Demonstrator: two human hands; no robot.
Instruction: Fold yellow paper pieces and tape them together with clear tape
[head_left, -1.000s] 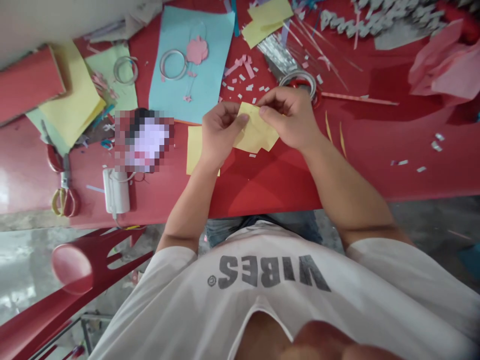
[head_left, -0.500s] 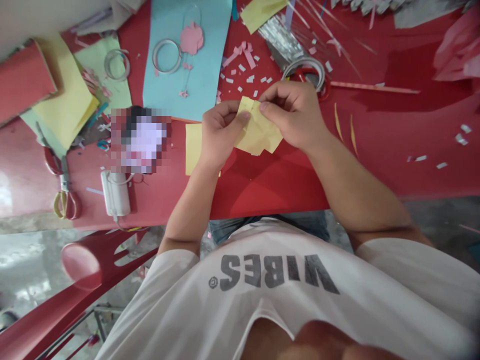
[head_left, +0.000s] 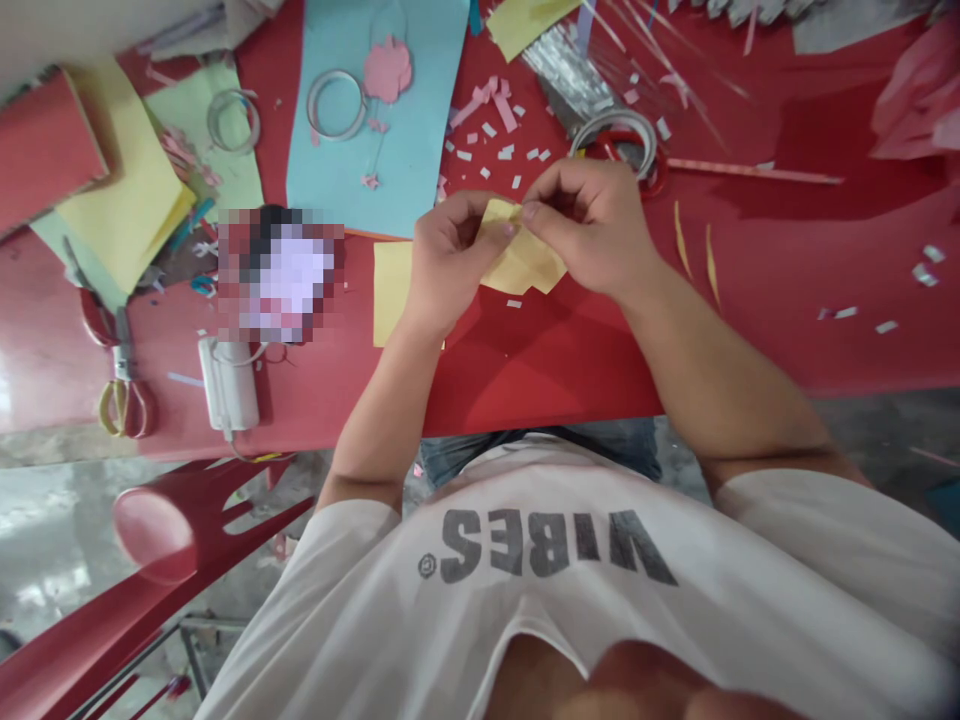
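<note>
Both my hands pinch a small yellow piece of paper (head_left: pixel 525 262) above the red table. My left hand (head_left: pixel 454 255) grips its left side, thumb on top. At the upper edge, my right hand (head_left: pixel 592 225) holds it between thumb and forefinger; the other fingers curl behind. The paper's lower edge is uneven. Beneath my left wrist lies another yellow paper sheet (head_left: pixel 390 295), partly hidden. A tiny white scrap (head_left: pixel 514 304) shows just below the held paper.
Tape rolls (head_left: pixel 335 105), a pink paper flower (head_left: pixel 388 70) and a blue sheet (head_left: pixel 315 190) lie beyond my hands. Scissors (head_left: pixel 124 385) and a white power bank-like block (head_left: pixel 229 385) are at left. A pink striped stick (head_left: pixel 750 172) lies right, near red-handled scissors (head_left: pixel 651 178).
My left hand has shifted slightly right, its thumb nearer my right thumb. The yellow paper's lower edge has risen a little, and a white scrap now shows below it.
</note>
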